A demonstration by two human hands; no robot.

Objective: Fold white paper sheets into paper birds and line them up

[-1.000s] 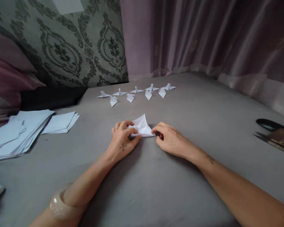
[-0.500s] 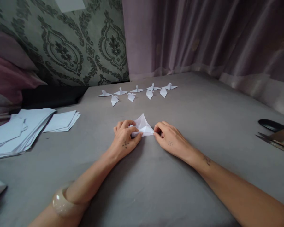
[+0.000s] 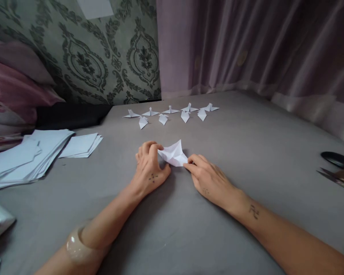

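Note:
A white sheet of origami paper (image 3: 174, 154), creased and partly folded with one corner pointing up, lies between my two hands on the grey cloth. My left hand (image 3: 150, 164) has its curled fingertips at the paper's left corner, its thumb lower and apart from the visible edge. At the right corner, my right hand (image 3: 208, 175) pinches the paper between thumb and fingers. Beyond them, several folded white paper cranes (image 3: 170, 109) stand in a row. Smaller folded paper pieces (image 3: 163, 119) show just in front of that row.
On the left lie a stack of large white sheets (image 3: 51, 147) and a smaller pile of paper (image 3: 80, 145). Scissors (image 3: 334, 177) and a black oval object (image 3: 336, 158) rest at the right edge. A patterned wall (image 3: 86, 65) and purple curtain (image 3: 218, 49) stand behind.
The paper's upper corner has tipped to the right and its near edge has changed shape. My left thumb has come off the paper; my right hand has turned over it. The view has shifted slightly left.

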